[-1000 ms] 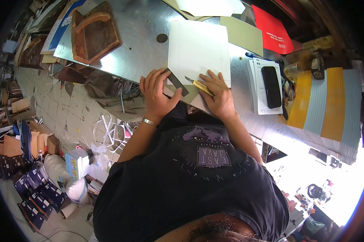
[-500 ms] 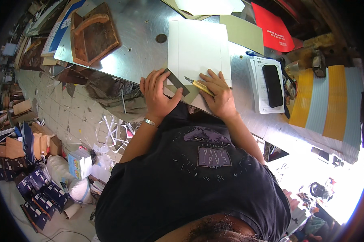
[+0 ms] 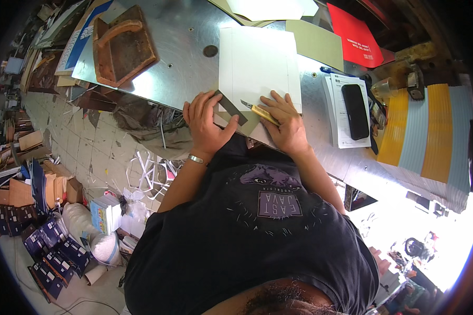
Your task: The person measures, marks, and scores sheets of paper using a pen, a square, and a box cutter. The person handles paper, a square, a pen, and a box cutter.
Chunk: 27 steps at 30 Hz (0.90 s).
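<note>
My left hand (image 3: 205,122) has its fingers and thumb on the ends of a short dark flat strip (image 3: 230,107), which looks like a small ruler. The strip lies slantwise over the near left corner of a white sheet (image 3: 258,63) with faint lines, on a grey-green board (image 3: 253,122). Under my right hand (image 3: 286,119) is a yellow cutter knife (image 3: 264,113), held between thumb and palm, its blade pointing left toward the strip. The fingers of that hand rest on the sheet near its right edge. The knife's rear end is hidden by the hand.
A wooden tray with a handle (image 3: 123,48) stands at the left of the metal table (image 3: 184,44). To the right lie a black phone (image 3: 355,112) on papers, a red folder (image 3: 358,39) and yellow and light-blue stacks (image 3: 394,136). Paper strips (image 3: 142,176) litter the floor.
</note>
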{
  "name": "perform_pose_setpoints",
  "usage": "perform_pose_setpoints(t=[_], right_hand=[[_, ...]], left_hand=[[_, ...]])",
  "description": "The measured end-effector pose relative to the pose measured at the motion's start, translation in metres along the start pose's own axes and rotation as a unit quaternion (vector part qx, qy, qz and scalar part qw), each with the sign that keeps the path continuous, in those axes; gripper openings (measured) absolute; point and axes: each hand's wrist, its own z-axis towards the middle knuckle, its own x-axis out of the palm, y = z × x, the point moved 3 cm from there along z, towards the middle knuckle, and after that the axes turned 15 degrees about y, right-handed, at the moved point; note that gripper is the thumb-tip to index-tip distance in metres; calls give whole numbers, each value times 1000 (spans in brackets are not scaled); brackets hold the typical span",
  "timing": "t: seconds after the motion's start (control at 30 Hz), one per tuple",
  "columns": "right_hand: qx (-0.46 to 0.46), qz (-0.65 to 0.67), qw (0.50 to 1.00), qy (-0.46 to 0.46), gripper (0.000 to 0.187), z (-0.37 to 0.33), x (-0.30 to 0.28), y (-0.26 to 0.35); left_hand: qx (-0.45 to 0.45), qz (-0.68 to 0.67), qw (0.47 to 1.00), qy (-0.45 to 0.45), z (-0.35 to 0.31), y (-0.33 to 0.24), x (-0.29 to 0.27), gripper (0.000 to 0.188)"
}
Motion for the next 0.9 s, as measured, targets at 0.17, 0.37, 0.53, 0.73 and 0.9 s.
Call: perform_pose_setpoints(t=[0.17, 0.37, 0.53, 0.73, 0.9], right_hand=[[0, 2, 1000, 0, 32, 0, 0, -1], [2, 3, 1000, -1, 33, 0, 1, 0], [4, 2, 1000, 1, 33, 0, 1, 0], [2, 4, 1000, 0, 32, 0, 0, 0], [-1, 4, 1000, -1, 32, 0, 0, 0]], left_hand=[[-2, 0, 1000, 3, -1, 1, 0, 65], [1, -7, 1000, 3, 0, -1, -1, 65], [-2, -6, 1000, 4, -1, -1, -1, 65], [-2, -7, 1000, 3, -1, -1, 0, 66], [-2, -8, 1000, 2, -1, 0, 1, 66]])
